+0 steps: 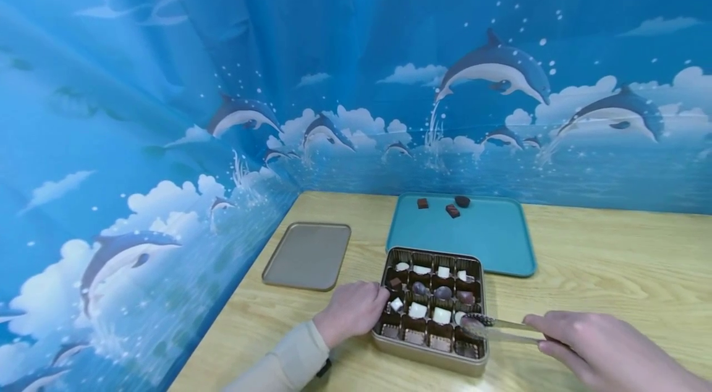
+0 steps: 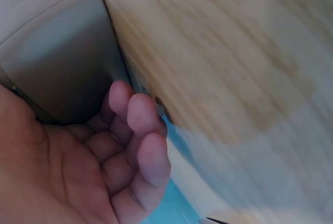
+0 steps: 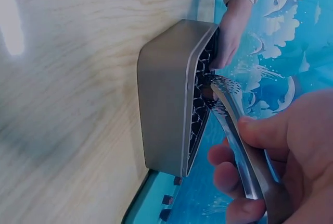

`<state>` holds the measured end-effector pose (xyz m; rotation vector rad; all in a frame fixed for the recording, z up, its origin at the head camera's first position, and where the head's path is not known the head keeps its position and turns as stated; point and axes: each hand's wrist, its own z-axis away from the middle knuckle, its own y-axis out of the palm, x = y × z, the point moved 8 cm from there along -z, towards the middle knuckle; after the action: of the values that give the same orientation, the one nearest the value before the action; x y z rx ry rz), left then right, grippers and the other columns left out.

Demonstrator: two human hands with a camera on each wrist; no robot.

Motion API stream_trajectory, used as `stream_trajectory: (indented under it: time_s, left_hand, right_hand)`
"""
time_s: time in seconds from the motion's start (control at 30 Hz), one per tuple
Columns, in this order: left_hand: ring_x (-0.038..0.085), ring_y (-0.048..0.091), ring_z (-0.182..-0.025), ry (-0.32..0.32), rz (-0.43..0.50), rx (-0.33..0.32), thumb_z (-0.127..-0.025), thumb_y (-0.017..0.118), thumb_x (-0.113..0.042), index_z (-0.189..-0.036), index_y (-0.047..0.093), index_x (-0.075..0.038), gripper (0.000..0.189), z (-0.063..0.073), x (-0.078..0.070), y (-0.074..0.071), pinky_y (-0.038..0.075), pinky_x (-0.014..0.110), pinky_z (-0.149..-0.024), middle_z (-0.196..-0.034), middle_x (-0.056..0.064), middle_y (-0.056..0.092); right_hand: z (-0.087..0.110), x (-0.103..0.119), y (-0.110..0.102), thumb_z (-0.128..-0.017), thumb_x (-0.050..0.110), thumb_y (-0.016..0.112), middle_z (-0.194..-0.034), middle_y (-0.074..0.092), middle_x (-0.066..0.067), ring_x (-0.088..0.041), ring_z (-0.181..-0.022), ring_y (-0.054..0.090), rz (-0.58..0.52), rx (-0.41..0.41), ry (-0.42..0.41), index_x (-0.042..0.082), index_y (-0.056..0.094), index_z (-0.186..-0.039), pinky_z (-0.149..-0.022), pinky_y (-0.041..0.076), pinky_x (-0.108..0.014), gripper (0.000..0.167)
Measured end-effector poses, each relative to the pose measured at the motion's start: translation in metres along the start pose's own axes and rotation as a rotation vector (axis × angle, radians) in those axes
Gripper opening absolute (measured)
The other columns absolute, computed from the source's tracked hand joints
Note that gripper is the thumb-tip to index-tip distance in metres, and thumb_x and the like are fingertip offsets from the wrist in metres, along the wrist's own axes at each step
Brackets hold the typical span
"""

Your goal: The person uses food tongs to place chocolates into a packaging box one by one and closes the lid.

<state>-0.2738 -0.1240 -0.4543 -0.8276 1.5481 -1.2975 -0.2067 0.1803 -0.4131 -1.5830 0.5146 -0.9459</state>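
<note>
A metallic tin with a dark divided insert stands on the table, with white and dark chocolates in its back rows of compartments. My left hand holds the tin's left edge with bent fingers, seen close against the tin wall in the left wrist view; its thumb is hidden there. On the other side, my right hand grips metal tongs with perforated tips. Between those tips is a dark chocolate, over the tin's right column near the front; whether it touches the insert I cannot tell.
Behind the tin lies a teal tray, partly overlapped by it in the head view, bearing three dark chocolates at its far side. A grey-brown flat tray lies at the left. A blue dolphin-print curtain borders the table's back and left.
</note>
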Motion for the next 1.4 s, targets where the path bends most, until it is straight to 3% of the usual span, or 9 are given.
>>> stream_trajectory:
  time_s: [0.17,0.43,0.53,0.63,0.77,0.93,1.2,1.4]
  left_hand:
    - [0.012,0.044,-0.049,-0.007,0.017,0.012,-0.108,0.031,-0.033,-0.061,0.042,-0.021,0.049,0.0,0.001,0.0,0.038,0.029,-0.047,-0.055,-0.004,0.042]
    - [0.011,0.04,-0.047,-0.015,0.037,0.016,-0.108,0.031,-0.033,-0.061,0.042,-0.022,0.05,-0.001,0.002,-0.002,0.037,0.028,-0.046,-0.054,-0.006,0.037]
    - [0.011,0.041,-0.047,-0.018,0.034,0.023,-0.108,0.031,-0.033,-0.061,0.042,-0.022,0.05,-0.001,0.002,-0.002,0.038,0.029,-0.047,-0.054,-0.006,0.038]
    - [0.012,0.043,-0.048,-0.025,0.026,0.032,-0.108,0.03,-0.034,-0.061,0.042,-0.022,0.05,0.001,0.002,-0.002,0.038,0.029,-0.048,-0.054,-0.005,0.04]
    - [0.013,0.044,-0.049,-0.032,0.015,0.039,-0.108,0.029,-0.035,-0.062,0.043,-0.022,0.05,0.002,0.001,-0.001,0.038,0.029,-0.049,-0.055,-0.005,0.041]
    - [0.013,0.047,-0.051,-0.047,0.003,0.045,-0.107,0.03,-0.035,-0.062,0.045,-0.022,0.05,0.003,0.002,0.001,0.04,0.031,-0.05,-0.057,-0.003,0.047]
    - [0.014,0.048,-0.051,-0.061,0.006,0.05,-0.107,0.028,-0.037,-0.062,0.046,-0.022,0.051,0.002,0.002,0.002,0.039,0.031,-0.049,-0.056,-0.002,0.047]
    - [0.014,0.049,-0.053,-0.054,-0.019,0.034,-0.107,0.028,-0.037,-0.062,0.047,-0.022,0.051,0.001,0.001,0.002,0.041,0.032,-0.05,-0.059,-0.001,0.05]
  right_hand:
    - [-0.001,-0.002,0.007,-0.097,0.037,0.064,-0.117,0.074,-0.006,-0.025,-0.097,0.073,-0.052,0.066,0.02,0.015,0.072,-0.122,-0.073,0.059,-0.042,0.035]
    - [-0.006,-0.003,0.008,-0.095,0.04,0.066,-0.117,0.073,-0.01,-0.024,-0.095,0.073,-0.096,0.078,0.036,0.009,0.069,-0.125,-0.071,0.059,-0.04,0.043]
    - [-0.01,-0.005,0.003,-0.095,0.037,0.067,-0.107,0.074,-0.001,-0.01,-0.084,0.071,-0.107,0.045,0.06,0.006,0.067,-0.127,-0.066,0.057,-0.032,0.045]
    - [-0.014,-0.007,-0.005,-0.095,0.033,0.068,-0.093,0.068,0.012,0.004,-0.071,0.057,-0.1,-0.021,0.101,0.004,0.065,-0.13,-0.058,0.049,-0.024,0.046]
    - [-0.024,-0.01,-0.019,-0.095,0.028,0.069,-0.082,0.059,0.018,0.005,-0.059,0.041,-0.08,-0.141,0.132,0.002,0.062,-0.133,-0.054,0.039,-0.021,0.046]
    - [-0.041,-0.014,-0.034,-0.095,0.024,0.07,-0.08,0.06,0.016,0.003,-0.054,0.037,-0.041,-0.242,0.099,-0.004,0.061,-0.131,-0.052,0.037,-0.022,0.047]
    - [-0.081,-0.028,-0.052,-0.096,0.02,0.067,-0.07,0.057,0.01,-0.004,-0.047,0.037,-0.029,-0.252,0.107,-0.011,0.056,-0.133,-0.048,0.035,-0.024,0.05]
    - [-0.112,-0.048,-0.051,-0.097,0.019,0.065,-0.055,0.045,0.004,-0.009,-0.046,0.037,0.008,-0.235,0.138,-0.012,0.054,-0.134,-0.05,0.036,-0.027,0.049]
